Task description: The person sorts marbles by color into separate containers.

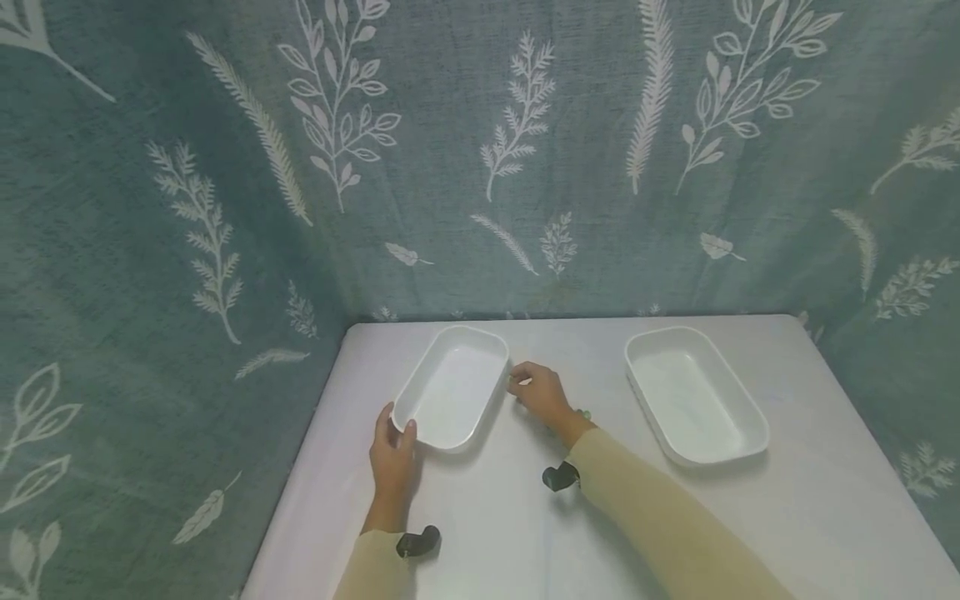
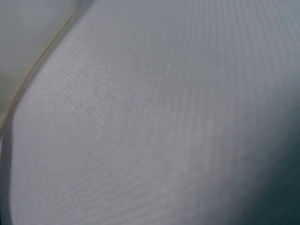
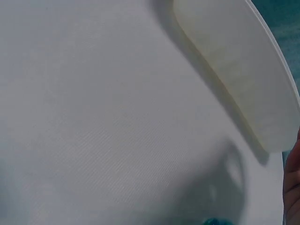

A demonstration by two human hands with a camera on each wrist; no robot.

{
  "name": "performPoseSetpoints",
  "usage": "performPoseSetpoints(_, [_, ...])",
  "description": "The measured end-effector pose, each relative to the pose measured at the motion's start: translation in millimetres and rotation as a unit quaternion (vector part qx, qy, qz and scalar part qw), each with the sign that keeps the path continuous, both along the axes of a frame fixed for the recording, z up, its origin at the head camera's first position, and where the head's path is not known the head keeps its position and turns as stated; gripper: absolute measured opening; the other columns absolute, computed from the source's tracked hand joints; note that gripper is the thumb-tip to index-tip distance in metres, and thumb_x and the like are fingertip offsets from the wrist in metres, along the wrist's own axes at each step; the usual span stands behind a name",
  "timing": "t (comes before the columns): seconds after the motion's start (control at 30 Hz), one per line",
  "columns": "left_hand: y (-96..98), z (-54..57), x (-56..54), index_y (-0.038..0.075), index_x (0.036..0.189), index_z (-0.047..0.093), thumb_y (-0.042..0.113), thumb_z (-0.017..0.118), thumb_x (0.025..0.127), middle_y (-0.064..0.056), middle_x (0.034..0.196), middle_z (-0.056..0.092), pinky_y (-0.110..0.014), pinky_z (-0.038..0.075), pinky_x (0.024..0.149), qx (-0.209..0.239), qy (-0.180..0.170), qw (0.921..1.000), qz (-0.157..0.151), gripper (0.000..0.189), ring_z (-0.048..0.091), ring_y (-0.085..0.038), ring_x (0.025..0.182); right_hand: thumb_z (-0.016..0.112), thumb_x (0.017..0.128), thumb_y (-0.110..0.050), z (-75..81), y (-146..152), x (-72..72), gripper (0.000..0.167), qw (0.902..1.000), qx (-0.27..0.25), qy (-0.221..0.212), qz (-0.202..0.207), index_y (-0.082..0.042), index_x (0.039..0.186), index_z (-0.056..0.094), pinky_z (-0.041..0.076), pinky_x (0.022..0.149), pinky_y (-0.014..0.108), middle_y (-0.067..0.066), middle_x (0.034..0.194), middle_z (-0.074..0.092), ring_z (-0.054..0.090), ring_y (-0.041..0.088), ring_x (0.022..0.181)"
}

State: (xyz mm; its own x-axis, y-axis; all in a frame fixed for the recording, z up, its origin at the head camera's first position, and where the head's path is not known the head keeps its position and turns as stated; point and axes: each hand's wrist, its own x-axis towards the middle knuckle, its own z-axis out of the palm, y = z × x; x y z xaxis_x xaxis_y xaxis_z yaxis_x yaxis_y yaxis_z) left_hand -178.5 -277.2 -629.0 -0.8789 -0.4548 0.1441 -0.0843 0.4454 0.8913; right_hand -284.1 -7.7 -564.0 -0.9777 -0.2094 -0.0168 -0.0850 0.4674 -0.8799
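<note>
My left hand (image 1: 393, 462) grips the near left corner of a white rectangular dish (image 1: 453, 387), the thumb at its near edge and the fingers along the outer side. Only a pale edge of this dish (image 2: 28, 42) shows in the left wrist view. My right hand (image 1: 542, 393) is at the dish's right side, its fingers bent and the thumb looped toward them. Whether those fingertips pinch the rim or only touch it cannot be made out. In the right wrist view, part of the hand (image 3: 293, 187) appears beside the end of the dish wall (image 3: 234, 70).
A second white dish (image 1: 697, 396) stands to the right on the white-covered table (image 1: 495, 517). Something small and green (image 1: 585, 414) peeks out beside my right wrist, mostly hidden. Leaf-patterned green cloth (image 1: 442, 167) hangs behind and at both sides.
</note>
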Motion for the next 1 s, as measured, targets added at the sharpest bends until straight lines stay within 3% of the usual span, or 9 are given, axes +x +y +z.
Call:
performPoseSetpoints(0.23, [3.2, 2.1, 0.7, 0.019, 0.151, 0.033, 0.036, 0.057, 0.097, -0.002, 0.152, 0.038, -0.055, 0.017, 0.115, 0.002, 0.000, 1.0000, -0.003, 0.062, 0.028, -0.025, 0.143, 0.070, 0.090, -0.022, 4.6, -11, -3.7, 0.025, 0.9998, 0.017, -0.005, -0.004, -0.010, 0.112, 0.067, 0.055, 0.067, 0.036, 0.000, 0.096, 0.068, 0.064, 0.011, 0.070])
performPoseSetpoints(0.5, [4.0, 4.2, 3.1, 0.019, 0.150, 0.033, 0.037, 0.055, 0.097, -0.001, 0.152, 0.039, -0.054, 0.018, 0.115, -0.004, 0.004, 1.0000, -0.004, 0.060, 0.029, -0.025, 0.142, 0.071, 0.090, -0.022, -0.1, -21, -4.1, 0.022, 1.0000, -0.006, 0.003, -0.003, -0.010, 0.108, 0.067, 0.055, 0.060, 0.026, 0.001, 0.094, 0.066, 0.064, 0.012, 0.072])
performPoseSetpoints(0.73, [6.6, 5.3, 6.9, 0.017, 0.150, 0.034, 0.037, 0.056, 0.098, -0.002, 0.150, 0.042, -0.056, 0.018, 0.114, 0.003, 0.010, 0.9999, -0.004, 0.060, 0.032, -0.027, 0.141, 0.071, 0.090, -0.025, -1.7, -22, -3.6, 0.026, 1.0000, 0.003, 0.001, -0.008, -0.011, 0.111, 0.067, 0.055, 0.063, 0.026, -0.001, 0.090, 0.065, 0.064, 0.012, 0.073])
performPoseSetpoints(1.0, [9.9, 7.5, 11.5, 0.018, 0.150, 0.035, 0.038, 0.054, 0.098, 0.001, 0.151, 0.041, -0.054, 0.021, 0.114, -0.022, 0.002, 0.9997, 0.009, 0.059, 0.032, -0.025, 0.141, 0.071, 0.089, -0.028, -1.3, -22, -2.2, 0.029, 0.9999, 0.012, -0.002, -0.004, -0.010, 0.112, 0.066, 0.055, 0.064, 0.026, -0.001, 0.088, 0.065, 0.063, 0.012, 0.074])
